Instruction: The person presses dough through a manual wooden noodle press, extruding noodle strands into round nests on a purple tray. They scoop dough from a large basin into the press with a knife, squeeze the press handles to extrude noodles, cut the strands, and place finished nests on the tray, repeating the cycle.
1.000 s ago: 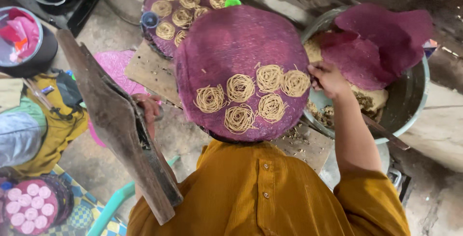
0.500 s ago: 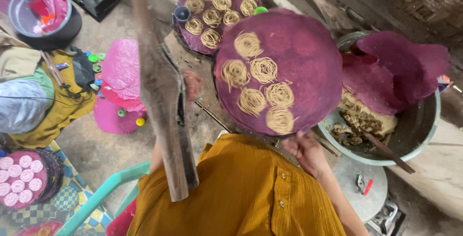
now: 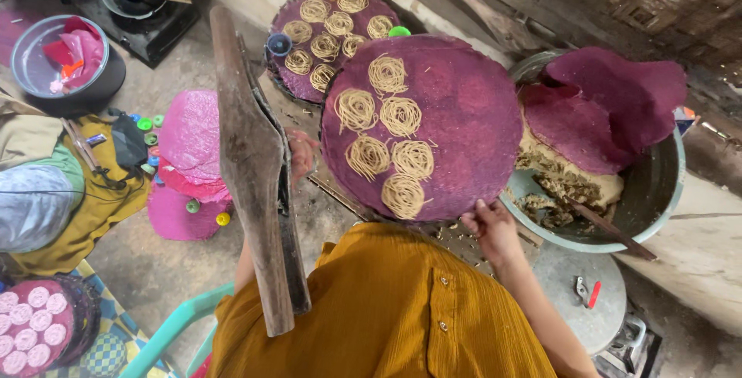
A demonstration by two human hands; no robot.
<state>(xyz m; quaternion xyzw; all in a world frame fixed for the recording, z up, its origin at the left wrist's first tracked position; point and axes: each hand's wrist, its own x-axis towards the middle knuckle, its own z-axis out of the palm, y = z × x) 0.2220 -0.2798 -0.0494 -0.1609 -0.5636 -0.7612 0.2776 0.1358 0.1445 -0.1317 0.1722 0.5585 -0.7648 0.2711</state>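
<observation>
Round purple woven tray [image 3: 464, 115], six pale noodle coils [image 3: 386, 138] on its left half; right hand [image 3: 491, 227] fingers closed on its near rim; left hand [image 3: 301, 154] mostly hidden behind wooden press [image 3: 251, 169], grip unclear

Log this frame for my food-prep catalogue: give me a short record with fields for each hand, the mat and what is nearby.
right hand: grips the near edge of the purple mat
left hand: behind the wooden lever, grip hidden
on mat: six noodle coils
behind: second mat with more coils
right side: metal basin holding dough, purple cloth over it
</observation>
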